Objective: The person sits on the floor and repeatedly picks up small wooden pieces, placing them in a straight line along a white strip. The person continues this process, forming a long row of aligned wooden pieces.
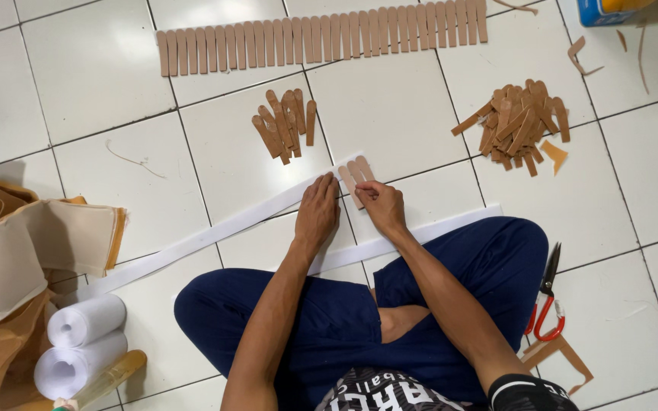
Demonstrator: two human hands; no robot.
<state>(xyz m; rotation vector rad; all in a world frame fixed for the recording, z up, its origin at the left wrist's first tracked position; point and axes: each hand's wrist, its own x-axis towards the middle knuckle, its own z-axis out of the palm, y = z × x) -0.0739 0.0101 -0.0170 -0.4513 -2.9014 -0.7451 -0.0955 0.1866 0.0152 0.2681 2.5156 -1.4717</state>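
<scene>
I sit cross-legged on a white tiled floor. A long white strip lies diagonally in front of me. My left hand presses flat on the strip. My right hand pinches a tan leather piece onto the strip's far end, beside two others laid side by side there. A small pile of the same tan pieces lies just beyond my hands.
A finished row of tan pieces on a strip lies at the top. A bigger pile is at the right. Red-handled scissors lie by my right knee. White rolls, a glue bottle and stacked tan material sit at the left.
</scene>
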